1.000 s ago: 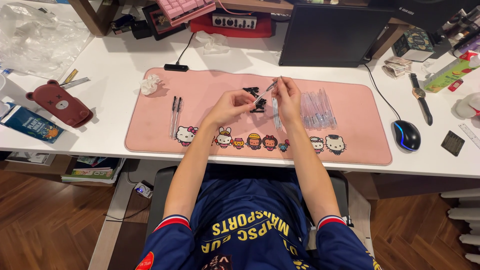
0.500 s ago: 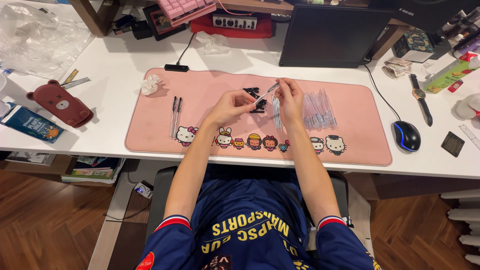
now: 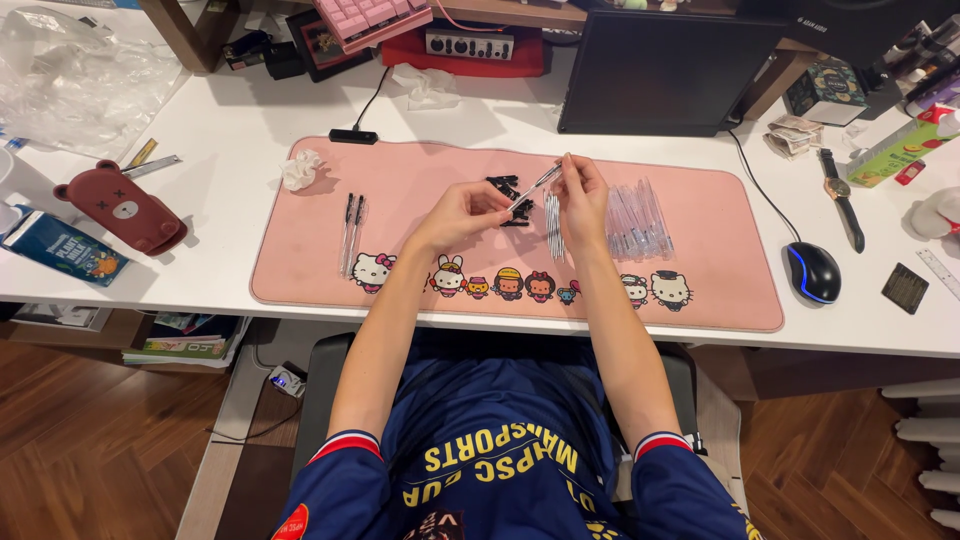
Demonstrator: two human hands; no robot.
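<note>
Both hands are raised over the middle of a pink desk mat (image 3: 400, 170). My left hand (image 3: 463, 213) and my right hand (image 3: 582, 195) together pinch a thin clear pen (image 3: 535, 186), one at each end. Small black pen parts (image 3: 505, 185) lie on the mat just behind it. A row of thin refills (image 3: 553, 222) lies under my right hand. Several clear pen barrels (image 3: 636, 220) are spread to the right. Two finished pens (image 3: 351, 232) lie on the mat's left side.
A dark monitor (image 3: 660, 70) stands behind the mat. A black mouse (image 3: 813, 272), a wristwatch (image 3: 840, 205) and a small black square sit to the right. On the left are a brown bear-shaped case (image 3: 125, 207), a crumpled tissue (image 3: 298, 168) and a plastic bag (image 3: 70, 70).
Both hands stay over the mat's middle with the pen; the fingers have shifted only slightly.
</note>
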